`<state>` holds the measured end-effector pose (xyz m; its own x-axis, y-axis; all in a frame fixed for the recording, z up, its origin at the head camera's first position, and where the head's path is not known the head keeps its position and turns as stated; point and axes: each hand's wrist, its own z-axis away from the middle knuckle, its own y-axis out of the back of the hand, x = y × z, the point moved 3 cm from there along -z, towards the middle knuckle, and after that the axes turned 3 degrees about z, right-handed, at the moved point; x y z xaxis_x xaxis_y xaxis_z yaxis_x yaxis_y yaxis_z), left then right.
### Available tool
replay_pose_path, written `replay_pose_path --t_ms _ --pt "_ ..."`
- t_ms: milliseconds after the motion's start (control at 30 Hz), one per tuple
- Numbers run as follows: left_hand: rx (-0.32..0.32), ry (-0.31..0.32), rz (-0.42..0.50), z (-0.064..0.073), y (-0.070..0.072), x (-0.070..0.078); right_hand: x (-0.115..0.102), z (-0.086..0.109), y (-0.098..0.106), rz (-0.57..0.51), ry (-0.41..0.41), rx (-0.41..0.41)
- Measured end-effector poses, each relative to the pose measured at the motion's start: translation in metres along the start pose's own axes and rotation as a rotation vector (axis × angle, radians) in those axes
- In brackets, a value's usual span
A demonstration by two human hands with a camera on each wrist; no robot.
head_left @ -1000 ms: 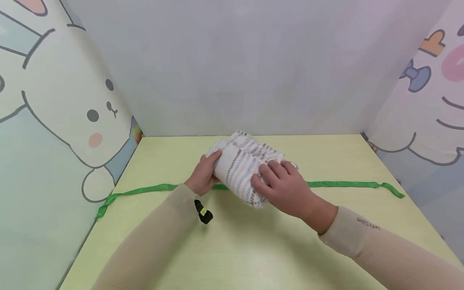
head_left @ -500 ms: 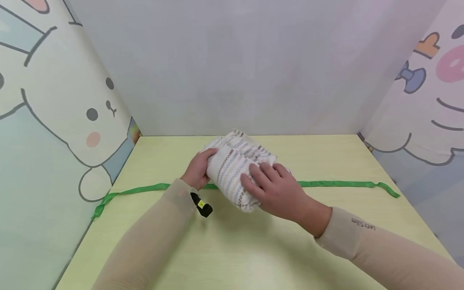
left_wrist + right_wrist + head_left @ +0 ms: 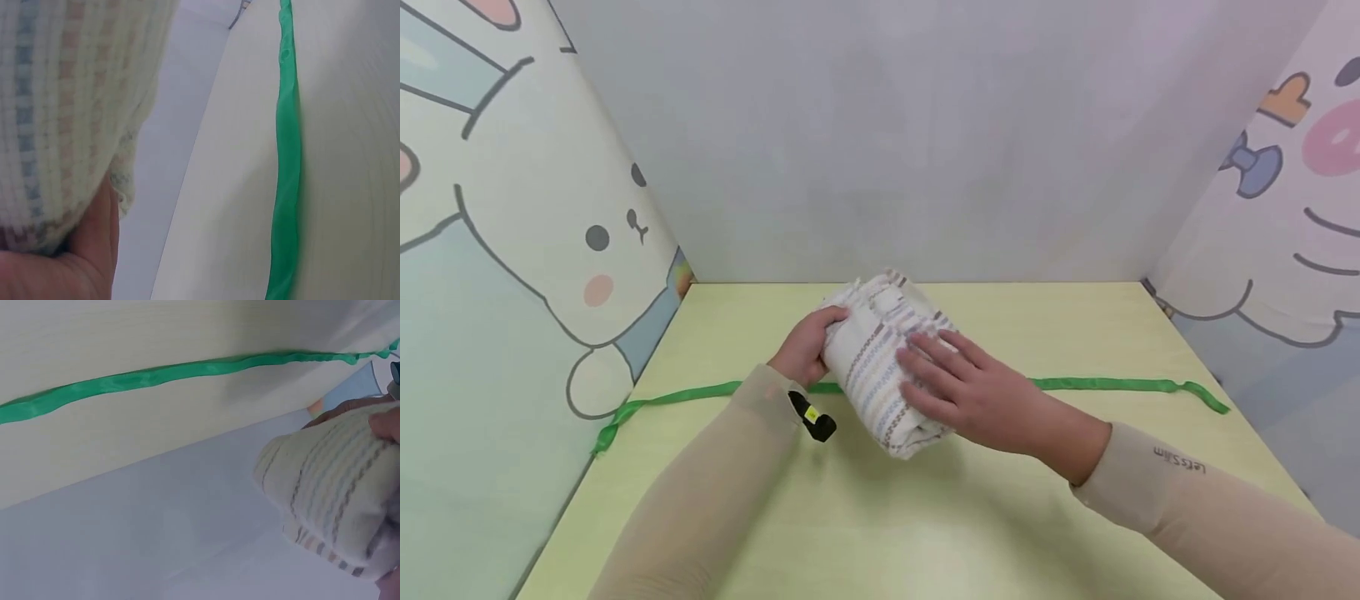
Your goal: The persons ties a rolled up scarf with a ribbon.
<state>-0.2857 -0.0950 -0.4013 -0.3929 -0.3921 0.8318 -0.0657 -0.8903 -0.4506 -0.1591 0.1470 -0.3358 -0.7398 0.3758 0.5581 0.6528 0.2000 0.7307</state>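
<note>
A folded white towel [image 3: 868,362] with blue, grey and brown stripes is held up over the table, tilted down toward the front. My left hand [image 3: 807,343] grips its left edge, thumb on top and the other fingers hidden beneath. My right hand [image 3: 981,396] rests on the towel's right side with its fingers fairly straight and spread over the fabric. Close up in the left wrist view, the towel's woven cloth [image 3: 69,112] sits against the left thumb and palm. In the right wrist view, the folded layers of the towel [image 3: 325,481] show at the right.
A green ribbon [image 3: 1097,384] runs across the pale yellow table [image 3: 880,533], passing behind the towel. A black strap [image 3: 812,415] hangs at the left cuff. A plain grey wall [image 3: 910,142] stands at the back, with cartoon-printed side walls [image 3: 527,208].
The right hand's fingers were curled into the towel and now lie straighter across it. The towel's lower end has tipped further down and to the left, while the left hand keeps its hold.
</note>
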Motion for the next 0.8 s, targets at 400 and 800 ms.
replay_pose_path --t_ms 400,800 --pt "-0.089 -0.009 -0.063 -0.005 -0.012 -0.003 -0.012 -0.002 0.004 0.0 0.073 0.03" --pt "-0.136 -0.084 -0.167 -0.011 -0.02 0.001 -0.024 -0.004 -0.002 0.034 0.026 0.018"
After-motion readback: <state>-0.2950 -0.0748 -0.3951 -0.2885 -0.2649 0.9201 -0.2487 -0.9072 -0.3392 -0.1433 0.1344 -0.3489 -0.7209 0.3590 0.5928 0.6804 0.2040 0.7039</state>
